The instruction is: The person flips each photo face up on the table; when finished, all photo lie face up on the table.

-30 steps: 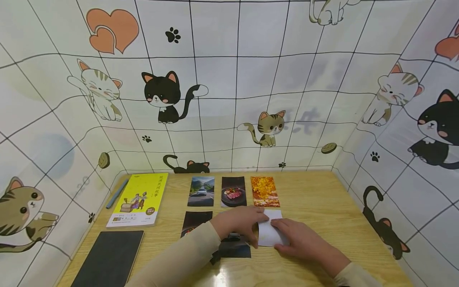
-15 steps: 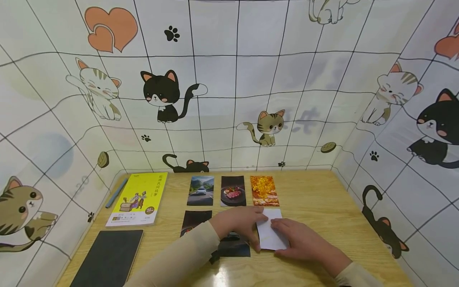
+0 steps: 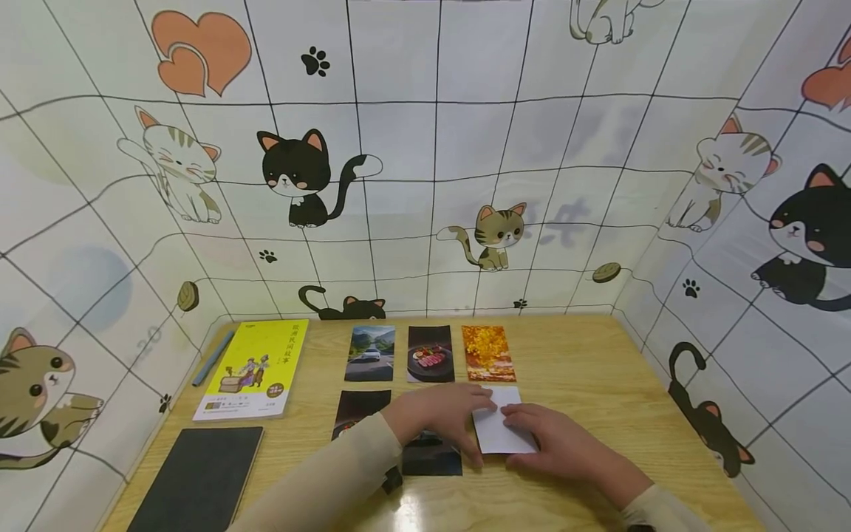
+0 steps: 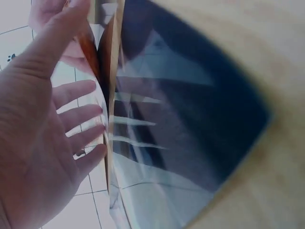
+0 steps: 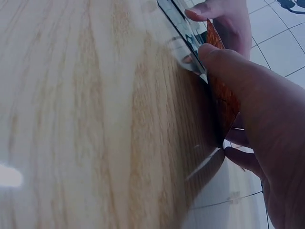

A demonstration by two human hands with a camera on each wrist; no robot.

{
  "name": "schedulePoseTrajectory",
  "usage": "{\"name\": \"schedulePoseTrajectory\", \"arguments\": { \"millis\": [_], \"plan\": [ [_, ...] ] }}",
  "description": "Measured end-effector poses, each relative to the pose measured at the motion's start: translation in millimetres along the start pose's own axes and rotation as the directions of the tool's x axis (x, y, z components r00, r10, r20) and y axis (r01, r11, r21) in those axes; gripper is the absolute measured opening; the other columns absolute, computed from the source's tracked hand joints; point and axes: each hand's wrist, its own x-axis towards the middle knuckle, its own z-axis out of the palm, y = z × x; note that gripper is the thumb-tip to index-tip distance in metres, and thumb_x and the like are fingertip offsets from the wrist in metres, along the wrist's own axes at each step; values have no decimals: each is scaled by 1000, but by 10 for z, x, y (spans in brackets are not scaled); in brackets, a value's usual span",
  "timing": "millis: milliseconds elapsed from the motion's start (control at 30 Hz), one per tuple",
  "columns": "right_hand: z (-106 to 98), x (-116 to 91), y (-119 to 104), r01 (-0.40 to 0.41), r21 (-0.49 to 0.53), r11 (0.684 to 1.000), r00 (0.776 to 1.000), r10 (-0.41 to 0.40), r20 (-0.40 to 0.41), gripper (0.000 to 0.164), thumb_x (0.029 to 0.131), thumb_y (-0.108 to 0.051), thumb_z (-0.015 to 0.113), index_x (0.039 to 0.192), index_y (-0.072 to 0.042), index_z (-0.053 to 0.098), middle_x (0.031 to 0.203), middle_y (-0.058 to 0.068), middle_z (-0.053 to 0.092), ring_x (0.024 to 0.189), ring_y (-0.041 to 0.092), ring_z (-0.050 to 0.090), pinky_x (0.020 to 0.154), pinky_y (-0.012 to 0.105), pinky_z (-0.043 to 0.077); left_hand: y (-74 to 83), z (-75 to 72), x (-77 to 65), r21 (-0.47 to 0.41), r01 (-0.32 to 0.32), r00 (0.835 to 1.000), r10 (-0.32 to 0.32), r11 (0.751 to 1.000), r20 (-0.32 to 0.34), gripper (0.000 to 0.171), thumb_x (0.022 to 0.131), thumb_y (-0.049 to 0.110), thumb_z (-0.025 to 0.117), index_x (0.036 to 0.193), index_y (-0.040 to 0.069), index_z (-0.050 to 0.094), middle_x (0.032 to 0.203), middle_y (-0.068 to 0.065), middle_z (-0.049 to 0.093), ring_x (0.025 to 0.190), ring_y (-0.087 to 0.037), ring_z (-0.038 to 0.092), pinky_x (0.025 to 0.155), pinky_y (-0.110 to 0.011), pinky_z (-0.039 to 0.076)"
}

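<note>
A photo card [image 3: 495, 434] lies white back up, its near edge raised off the wooden table; its orange printed underside [image 5: 224, 98] shows in the right wrist view. My left hand [image 3: 440, 415] holds the card's left side, thumb at the near corner and fingertips at the upper left. On the right side my right hand [image 3: 561, 448] grips it, thumb at the near edge and fingers over the back. Beneath my left hand lies a glossy dark photo card [image 3: 432, 462], which reflects the fingers in the left wrist view. A steak photo card [image 3: 359, 408] is partly covered by my left forearm.
Behind the hands, a car photo card [image 3: 369, 355], another steak photo card [image 3: 430, 355] and an autumn-leaf photo card [image 3: 489, 355] form a row. At the left are a yellow book [image 3: 255, 369], a blue pen [image 3: 213, 360] and a black notebook [image 3: 199, 476]. Cat-patterned cloth [image 3: 399, 148] walls the table.
The white-backed card's near edge dipped toward me, then rose again slightly, between the hands. Both hands stay in nearly the same place; the view has shifted a little.
</note>
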Motion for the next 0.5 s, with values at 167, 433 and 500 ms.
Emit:
{"name": "schedulePoseTrajectory", "arguments": {
  "millis": [167,433,500],
  "plan": [
    [19,8,43,73,9,997,995,-72,-65,66,98,-74,69,138,-21,72,151,-4,65,137,24,64,110,54,55,22,29,-5,-17,-58,997,57,998,-47,93,88,75,81,163,25,56,165,9,53,151,-12,49,124,-32,39],
    [70,3,96,116,29,993,982,-110,-152,43,107,-58,69,136,-25,73,141,-6,70,130,20,68,105,52,58,96,50,-16,-130,-118,987,102,985,-122,44,105,55,73,140,27,75,136,16,71,116,3,64,101,-19,51],
    [83,9,107,141,42,989,972,-130,-198,36,108,-50,72,134,-25,74,137,-6,73,127,20,70,102,51,60,107,53,-14,-168,-136,982,111,976,-151,32,110,45,70,133,25,78,129,17,73,112,5,65,99,-18,51]
  ]
}}
